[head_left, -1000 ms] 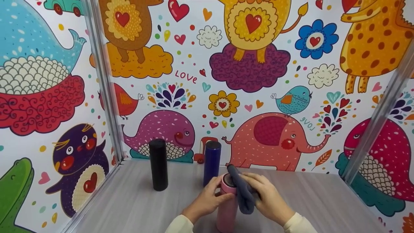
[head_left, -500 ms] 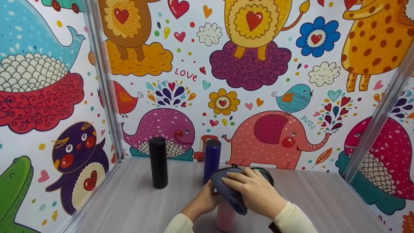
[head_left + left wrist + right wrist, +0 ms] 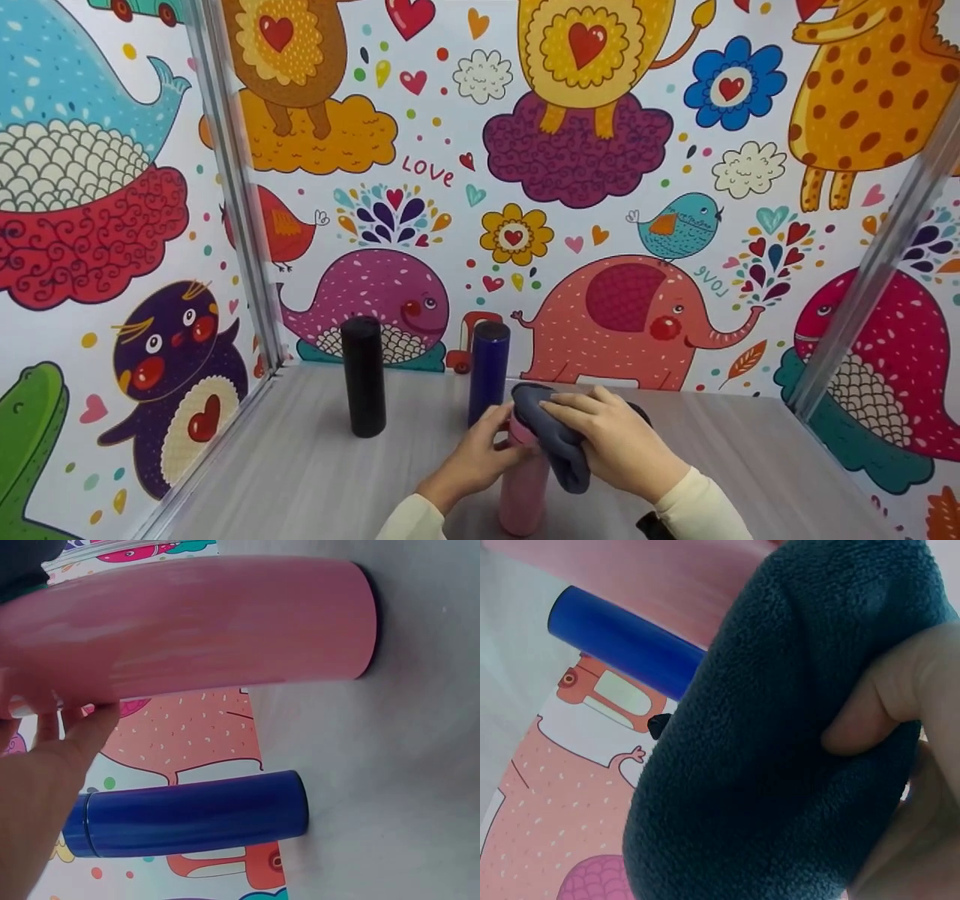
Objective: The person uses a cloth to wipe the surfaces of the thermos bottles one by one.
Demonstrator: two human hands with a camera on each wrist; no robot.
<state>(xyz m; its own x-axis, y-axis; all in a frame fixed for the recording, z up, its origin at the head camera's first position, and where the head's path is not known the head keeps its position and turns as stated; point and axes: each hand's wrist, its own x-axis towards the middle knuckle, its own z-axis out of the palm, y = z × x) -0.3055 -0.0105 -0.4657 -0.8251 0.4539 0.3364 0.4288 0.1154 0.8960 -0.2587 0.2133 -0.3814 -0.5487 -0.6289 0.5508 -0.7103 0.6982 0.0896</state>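
A pink thermos bottle (image 3: pixel 523 491) stands upright at the front of the table in the head view. My left hand (image 3: pixel 476 457) grips it near the top, thumb on the near side. In my right hand (image 3: pixel 619 442) is a folded grey-blue cloth (image 3: pixel 559 442), which lies over the bottle's top and hangs down its right side. The right wrist view shows the thumb pressed into the fuzzy cloth (image 3: pixel 765 735). Most of the bottle's lid is hidden under the cloth. In the left wrist view the bottle's pink side (image 3: pixel 247 622) and dark base edge show.
A blue thermos bottle (image 3: pixel 489 367) stands just behind the left hand. Farther left is a black thermos bottle (image 3: pixel 364 386). Printed cartoon walls (image 3: pixel 420 67) with metal corner posts (image 3: pixel 238 172) enclose the grey wood-patterned table (image 3: pixel 300 480).
The cloth swung left across the bottle's top, covering it, then came back partway to the right with my right hand. My left hand stays around the bottle. The other bottles have not moved.
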